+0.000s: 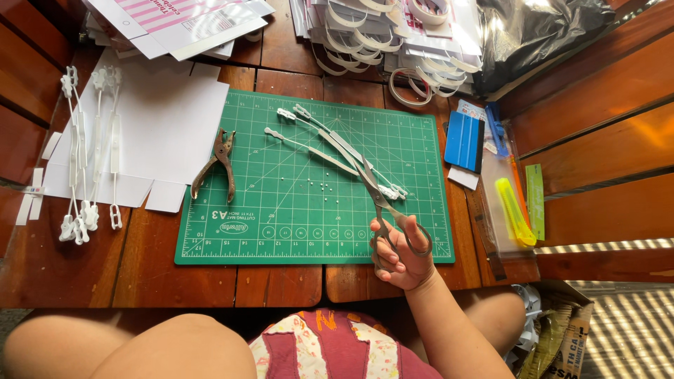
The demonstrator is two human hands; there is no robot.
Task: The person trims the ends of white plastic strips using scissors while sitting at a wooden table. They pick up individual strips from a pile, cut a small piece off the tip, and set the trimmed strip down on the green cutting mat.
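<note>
Your right hand (pixel 399 256) grips the scissors (pixel 382 203) through the handle loops, closed blades pointing to 11 o'clock over white plastic strips (pixel 319 144) on the green cutting mat (pixel 281 224); pliers (pixel 217 165) at 9 o'clock.

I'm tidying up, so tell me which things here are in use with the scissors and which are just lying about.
In use: right hand, scissors, white plastic strips, green cutting mat.

Lying about: punch pliers, blue scraper, yellow cutter, tape rolls, white card sheet.

A wooden table (pixel 281 284) carries a green cutting mat (pixel 281 231), white card sheets (pixel 165 126) and pliers (pixel 217 165).
</note>
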